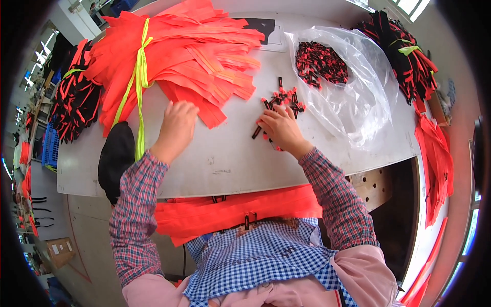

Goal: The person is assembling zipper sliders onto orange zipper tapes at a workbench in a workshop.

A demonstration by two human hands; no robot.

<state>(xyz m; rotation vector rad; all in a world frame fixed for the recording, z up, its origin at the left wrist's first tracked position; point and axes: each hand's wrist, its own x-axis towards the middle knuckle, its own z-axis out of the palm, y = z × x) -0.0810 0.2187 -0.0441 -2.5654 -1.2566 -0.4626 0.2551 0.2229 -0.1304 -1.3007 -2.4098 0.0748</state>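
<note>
My left hand [176,125] lies palm down on the grey table [225,158], its fingers touching the lower edge of a big fan of orange fabric strips [199,48] tied with a yellow-green ribbon [139,77]. My right hand [280,128] rests beside a small scatter of red and black slider pieces [284,97], fingertips on them; whether it grips one I cannot tell. A loose black piece [256,132] lies just left of that hand. Finished orange strips [235,212] hang over my lap at the table's near edge.
A clear plastic bag [348,87] holding many more red-black pieces [321,62] lies at the right. Black-and-red bundles sit at the far right [404,56] and at the left [76,100]. A black cap-like object [116,158] sits at the left table edge. More orange strips [434,158] hang at the right.
</note>
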